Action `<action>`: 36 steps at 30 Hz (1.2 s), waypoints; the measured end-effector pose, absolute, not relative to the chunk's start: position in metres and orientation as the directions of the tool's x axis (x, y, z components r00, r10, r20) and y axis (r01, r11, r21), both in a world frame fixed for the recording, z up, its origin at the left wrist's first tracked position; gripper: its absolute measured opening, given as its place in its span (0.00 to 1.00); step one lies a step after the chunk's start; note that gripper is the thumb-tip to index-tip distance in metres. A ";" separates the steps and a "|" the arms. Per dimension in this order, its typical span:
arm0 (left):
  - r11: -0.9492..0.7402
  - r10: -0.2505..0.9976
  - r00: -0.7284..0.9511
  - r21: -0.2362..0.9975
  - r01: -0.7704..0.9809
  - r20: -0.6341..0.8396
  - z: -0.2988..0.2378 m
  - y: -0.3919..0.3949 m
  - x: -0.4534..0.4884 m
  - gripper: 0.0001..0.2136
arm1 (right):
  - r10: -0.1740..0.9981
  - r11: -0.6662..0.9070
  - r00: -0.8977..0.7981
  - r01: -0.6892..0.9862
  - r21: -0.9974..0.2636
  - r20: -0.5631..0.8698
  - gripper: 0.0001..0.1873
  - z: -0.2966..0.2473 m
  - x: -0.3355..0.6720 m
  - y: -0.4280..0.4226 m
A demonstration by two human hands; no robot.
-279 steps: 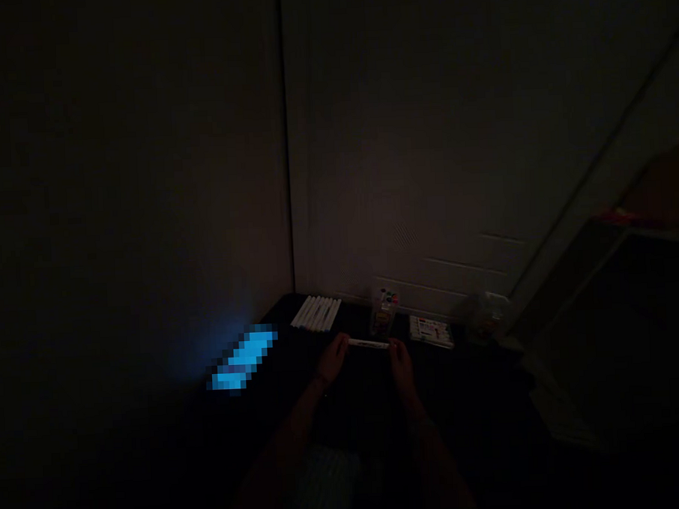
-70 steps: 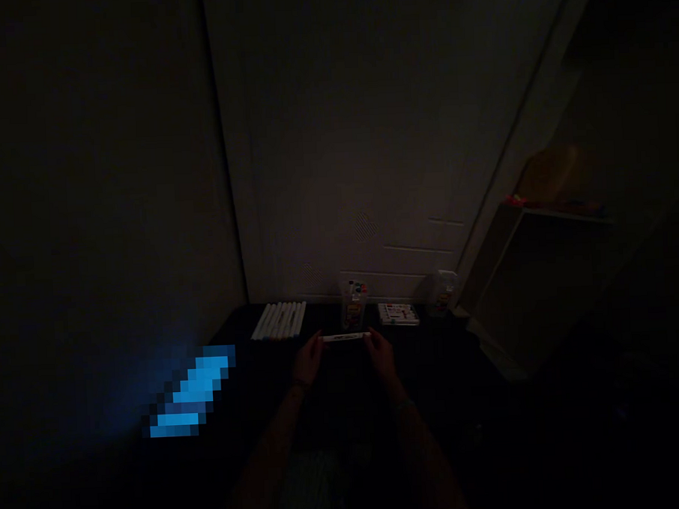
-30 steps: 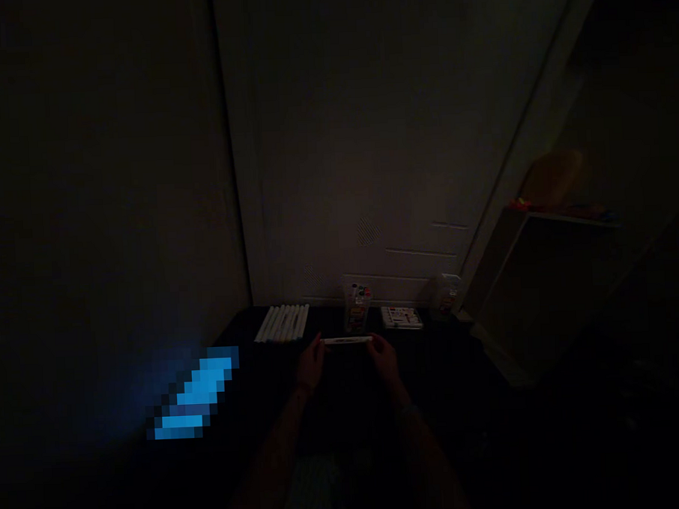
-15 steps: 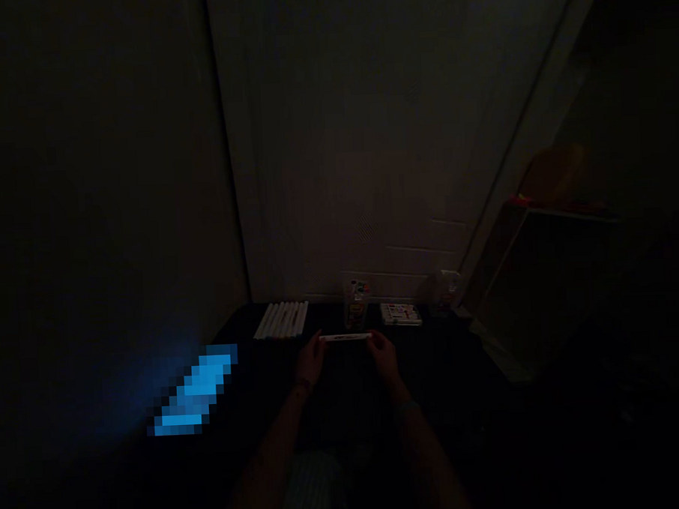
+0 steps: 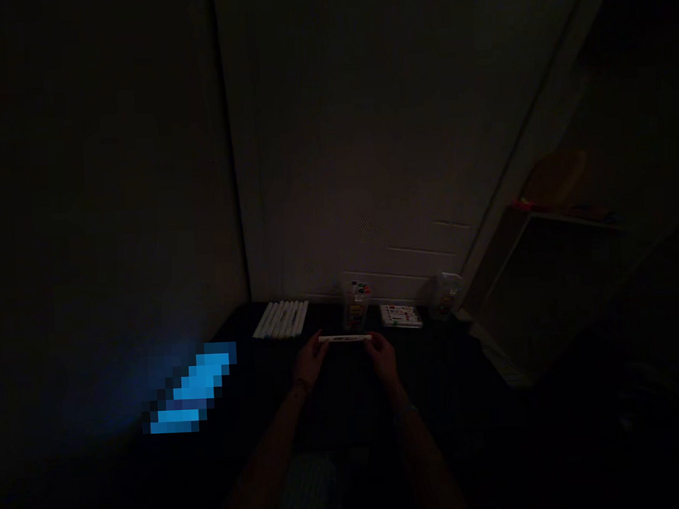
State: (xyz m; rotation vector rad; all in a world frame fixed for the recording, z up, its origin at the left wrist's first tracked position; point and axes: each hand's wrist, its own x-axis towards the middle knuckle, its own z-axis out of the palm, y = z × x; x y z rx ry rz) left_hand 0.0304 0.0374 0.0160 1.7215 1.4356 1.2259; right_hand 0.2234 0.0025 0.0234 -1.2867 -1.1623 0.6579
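Note:
The room is very dark. A white marker pen [image 5: 345,338] is held level between my two hands above a dark table [image 5: 445,355]. My left hand [image 5: 310,361] pinches its left end and my right hand [image 5: 382,355] pinches its right end. Just beyond the pen stands a clear cup [image 5: 356,305] with coloured markers in it. A row of several white markers [image 5: 281,319] lies side by side to the left of the cup.
A flat printed pack [image 5: 401,315] and a clear container [image 5: 445,295] sit at the table's back right. A glowing blue screen [image 5: 191,388] lies at the left. A pale door [image 5: 381,170] rises behind the table; a dark cabinet [image 5: 548,275] stands at the right.
Both hands keep holding the pen by its ends in the same place. Only the view has shifted slightly.

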 end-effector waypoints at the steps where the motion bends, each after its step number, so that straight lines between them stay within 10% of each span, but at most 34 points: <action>1: -0.250 0.960 -0.004 0.869 0.427 0.279 0.017 0.037 0.031 0.24 | 0.897 0.222 0.336 0.217 -0.951 0.286 0.20 0.023 0.223 0.003; 36: -0.232 0.966 0.008 0.848 0.476 0.260 0.009 0.042 0.032 0.24 | 0.893 0.223 0.331 0.265 -0.938 0.306 0.17 0.020 0.224 0.006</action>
